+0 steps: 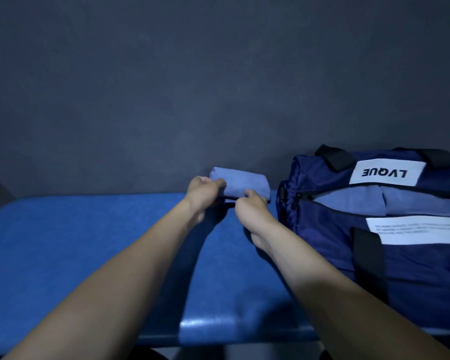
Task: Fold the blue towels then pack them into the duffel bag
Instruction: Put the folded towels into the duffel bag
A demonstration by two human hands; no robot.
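Duffel bag (374,255) sits on the blue desk (89,242) at my right, unzipped, with folded blue towels (353,198) already showing in its mouth. Just left of it I hold another folded towel (242,184): left hand (202,193) and right hand (252,209) both pinch its near edge, fingers curled. I judge folding done; next I carry it rightward into the opening.

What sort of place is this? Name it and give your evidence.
Hard to say; probably a staged workstation, not a home: a bare blue table against a plain dark wall, holding only a duffel bag and a folded towel.
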